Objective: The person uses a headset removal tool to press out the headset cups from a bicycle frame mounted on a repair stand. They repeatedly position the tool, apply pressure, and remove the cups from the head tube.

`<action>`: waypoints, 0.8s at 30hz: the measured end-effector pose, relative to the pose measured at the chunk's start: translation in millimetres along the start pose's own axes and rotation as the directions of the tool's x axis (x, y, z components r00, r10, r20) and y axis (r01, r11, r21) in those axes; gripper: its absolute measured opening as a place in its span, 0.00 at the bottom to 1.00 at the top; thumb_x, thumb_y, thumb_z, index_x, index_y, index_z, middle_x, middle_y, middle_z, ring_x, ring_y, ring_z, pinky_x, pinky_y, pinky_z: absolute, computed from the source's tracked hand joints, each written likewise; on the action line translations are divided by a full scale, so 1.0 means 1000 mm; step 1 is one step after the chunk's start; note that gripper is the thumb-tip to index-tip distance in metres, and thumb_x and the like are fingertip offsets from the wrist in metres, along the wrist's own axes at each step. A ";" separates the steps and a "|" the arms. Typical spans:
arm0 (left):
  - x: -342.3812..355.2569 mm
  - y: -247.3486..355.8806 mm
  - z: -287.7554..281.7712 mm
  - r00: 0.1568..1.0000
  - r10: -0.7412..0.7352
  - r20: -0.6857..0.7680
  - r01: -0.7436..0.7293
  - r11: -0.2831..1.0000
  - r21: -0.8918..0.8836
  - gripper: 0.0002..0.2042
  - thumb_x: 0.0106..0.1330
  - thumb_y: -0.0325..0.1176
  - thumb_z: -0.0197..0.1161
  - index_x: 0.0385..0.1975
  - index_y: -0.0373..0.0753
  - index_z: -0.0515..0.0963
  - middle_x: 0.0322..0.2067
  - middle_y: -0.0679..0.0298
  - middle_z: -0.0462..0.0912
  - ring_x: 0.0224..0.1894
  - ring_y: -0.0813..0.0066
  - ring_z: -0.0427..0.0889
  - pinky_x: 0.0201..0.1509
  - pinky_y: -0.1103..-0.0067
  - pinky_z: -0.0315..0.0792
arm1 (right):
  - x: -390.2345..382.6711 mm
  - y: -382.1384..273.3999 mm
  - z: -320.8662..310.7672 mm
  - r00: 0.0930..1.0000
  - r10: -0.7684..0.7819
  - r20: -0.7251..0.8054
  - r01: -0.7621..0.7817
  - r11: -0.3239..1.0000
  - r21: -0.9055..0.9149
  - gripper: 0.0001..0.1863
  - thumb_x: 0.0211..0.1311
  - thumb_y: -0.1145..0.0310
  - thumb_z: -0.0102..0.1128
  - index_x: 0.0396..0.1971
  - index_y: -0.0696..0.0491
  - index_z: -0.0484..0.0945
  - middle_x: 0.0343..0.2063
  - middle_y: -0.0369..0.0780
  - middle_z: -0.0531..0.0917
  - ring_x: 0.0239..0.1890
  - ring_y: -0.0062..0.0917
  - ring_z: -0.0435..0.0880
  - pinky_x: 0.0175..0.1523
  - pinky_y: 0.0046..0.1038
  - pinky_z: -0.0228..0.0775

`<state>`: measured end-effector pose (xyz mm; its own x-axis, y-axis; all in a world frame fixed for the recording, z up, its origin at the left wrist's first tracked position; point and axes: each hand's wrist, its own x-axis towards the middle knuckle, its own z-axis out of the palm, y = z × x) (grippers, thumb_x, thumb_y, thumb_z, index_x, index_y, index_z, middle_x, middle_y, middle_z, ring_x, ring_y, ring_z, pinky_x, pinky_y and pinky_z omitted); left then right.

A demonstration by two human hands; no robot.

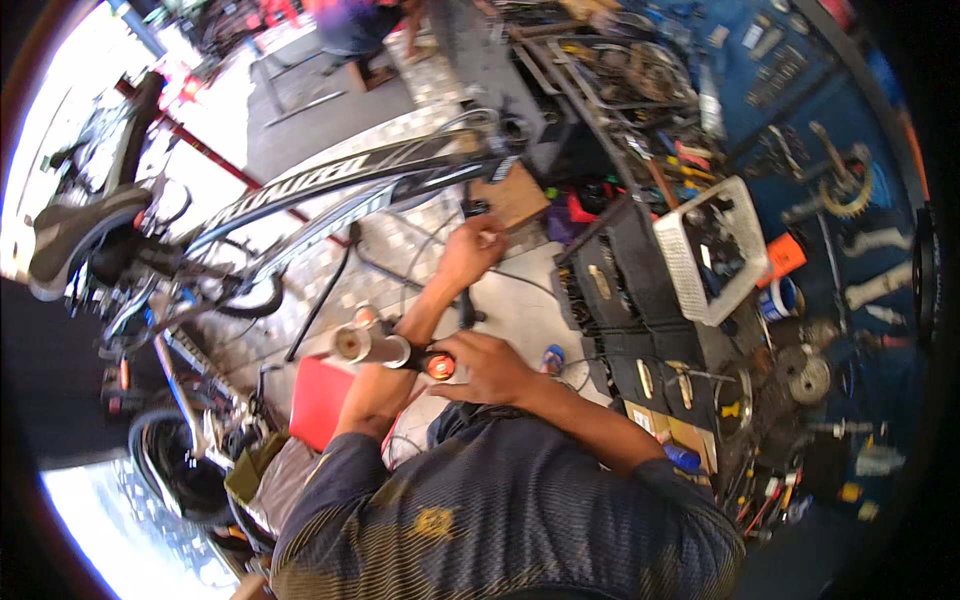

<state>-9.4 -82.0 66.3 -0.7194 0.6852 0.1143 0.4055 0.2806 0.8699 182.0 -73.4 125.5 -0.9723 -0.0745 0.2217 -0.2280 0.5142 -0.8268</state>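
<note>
What looks like a bicycle suspension fork [385, 350] stands nearly end-on before my chest, with a silver tube and an orange cap on its black end. My right hand [485, 368] grips that black end, thumb and fingers on either side of the orange cap. Beneath the silver tube passes my left forearm, partly hidden by it. Farther out, my left hand [470, 252] is closed with curled fingers; whatever it holds cannot be made out. Just beyond it is a small dark part [475, 208], and a dark upright post [466, 305] shows below.
A bicycle frame [340, 180] with its saddle [85, 240] spans the left. A red stool [320, 400] is beside my left arm. On the right lie a black tool roll [625, 285], a white basket [712, 250] and wall-hung tools. Another person [355, 35] sits at the far end.
</note>
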 end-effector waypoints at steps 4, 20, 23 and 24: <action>0.011 -0.006 0.017 0.985 -0.096 0.141 0.092 0.995 0.034 0.15 0.65 0.37 0.71 0.48 0.38 0.85 0.44 0.56 0.89 0.41 0.65 0.89 0.47 0.71 0.81 | 0.008 0.005 0.007 0.992 -0.042 -0.121 0.032 0.997 -0.076 0.27 0.51 0.55 0.76 0.48 0.53 0.78 0.39 0.46 0.84 0.43 0.44 0.86 0.48 0.44 0.78; -0.162 0.047 -0.013 0.955 0.026 0.294 0.093 0.919 -0.382 0.42 0.55 0.23 0.69 0.73 0.32 0.59 0.67 0.50 0.70 0.68 0.60 0.73 0.72 0.66 0.68 | -0.026 -0.003 -0.062 0.991 0.122 -0.062 -0.132 0.973 -0.190 0.28 0.52 0.54 0.69 0.48 0.57 0.77 0.42 0.46 0.84 0.44 0.46 0.87 0.49 0.47 0.79; -0.176 0.063 0.016 0.976 0.178 0.126 -0.131 0.942 -0.309 0.43 0.55 0.18 0.72 0.72 0.34 0.58 0.64 0.52 0.71 0.65 0.61 0.74 0.69 0.67 0.71 | -0.029 -0.011 -0.097 0.991 0.134 0.031 -0.126 0.975 -0.184 0.27 0.56 0.51 0.68 0.48 0.56 0.78 0.43 0.46 0.85 0.45 0.44 0.87 0.50 0.45 0.79; -0.177 0.066 0.027 0.987 0.118 0.110 -0.071 0.929 -0.363 0.40 0.56 0.18 0.73 0.70 0.35 0.59 0.60 0.53 0.74 0.62 0.62 0.76 0.67 0.68 0.72 | -0.031 -0.012 -0.112 0.974 0.184 0.134 -0.156 0.968 -0.197 0.27 0.58 0.50 0.68 0.48 0.56 0.78 0.44 0.46 0.85 0.45 0.43 0.87 0.50 0.44 0.80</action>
<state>160.3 -166.9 90.9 -0.5996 0.7836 0.1626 0.2229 -0.0316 0.9743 221.3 18.8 186.7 -0.9957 -0.0927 -0.0056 -0.0590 0.6778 -0.7329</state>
